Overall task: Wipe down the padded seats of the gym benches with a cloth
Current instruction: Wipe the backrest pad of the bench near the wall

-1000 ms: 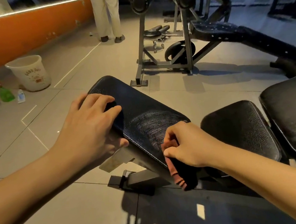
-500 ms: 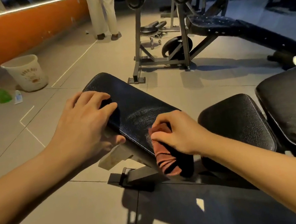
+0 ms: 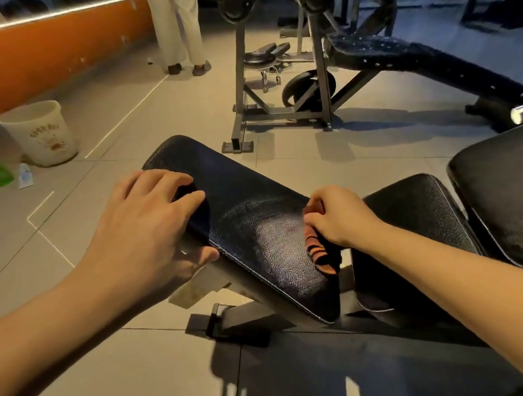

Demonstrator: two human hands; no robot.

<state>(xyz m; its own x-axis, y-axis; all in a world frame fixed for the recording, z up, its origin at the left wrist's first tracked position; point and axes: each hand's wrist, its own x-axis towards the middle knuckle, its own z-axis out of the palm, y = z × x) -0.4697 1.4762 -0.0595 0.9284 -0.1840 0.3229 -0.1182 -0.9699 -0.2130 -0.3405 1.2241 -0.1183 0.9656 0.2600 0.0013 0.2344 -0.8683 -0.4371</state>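
Cloth (image 3: pixel 321 251), bunched in the pinching right hand (image 3: pixel 337 217), pressed on the padded seat (image 3: pixel 248 206) at its 4 o'clock edge for rubbing, while the left hand (image 3: pixel 148 224) clasped the 9 o'clock edge, thumb beneath, seemingly to steady it.

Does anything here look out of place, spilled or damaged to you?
Nothing looks broken or spilled. The one odd spot is a pale, smeared sheen on the black pad, right beside the cloth that the right hand grips. It is probably just a damp wipe mark rather than damage.
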